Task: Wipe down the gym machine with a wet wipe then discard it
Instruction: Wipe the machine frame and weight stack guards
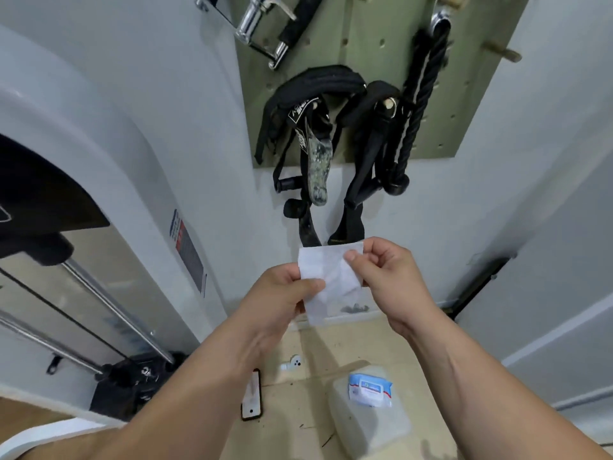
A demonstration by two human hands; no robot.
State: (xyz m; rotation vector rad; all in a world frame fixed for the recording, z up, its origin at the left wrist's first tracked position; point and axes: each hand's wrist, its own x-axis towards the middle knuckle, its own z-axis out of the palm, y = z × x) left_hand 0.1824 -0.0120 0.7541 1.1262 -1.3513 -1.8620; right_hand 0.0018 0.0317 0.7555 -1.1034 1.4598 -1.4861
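A white wet wipe (326, 280) is held up in front of me, partly unfolded. My left hand (282, 293) pinches its left edge and my right hand (381, 273) pinches its upper right edge. The gym machine (99, 200), white-cased with chrome guide rods (119, 313) and a dark weight stack base, stands at the left. The pack of wet wipes (370, 391), white with a blue lid label, lies on top of a translucent plastic container (368, 423) on the floor below my hands.
A green pegboard (365, 61) on the wall ahead carries black straps, handles, a rope and a chrome bar. On the beige floor lie a phone (252, 396) and a small white earbud case (293, 362). A white wall runs along the right.
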